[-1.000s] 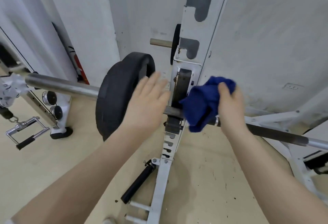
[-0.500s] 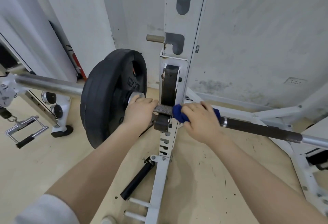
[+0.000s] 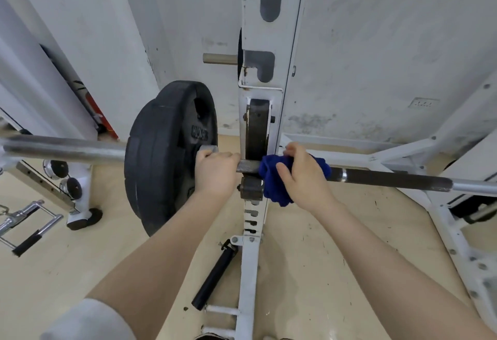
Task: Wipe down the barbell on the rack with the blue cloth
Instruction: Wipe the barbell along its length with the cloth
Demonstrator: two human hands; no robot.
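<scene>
Rightward along the bar [image 3: 390, 177] lies your unwiped length; right hand [image 3: 301, 175] clasps the cloth [image 3: 271, 186] beside the rack [image 3: 250, 259] upright, left hand [image 3: 215, 170] grips bare bar.

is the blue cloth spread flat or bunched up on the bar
Bunched up: the blue cloth is crumpled around the barbell under the right hand, folds hanging below.

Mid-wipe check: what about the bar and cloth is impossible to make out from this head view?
- Barbell under the blue cloth: covered by cloth and right hand.
- Bar beneath the left hand: hidden by the grip.
- Both bar ends: cut off by the frame edges.
- Weight plate lettering: too small to read fully.
</scene>
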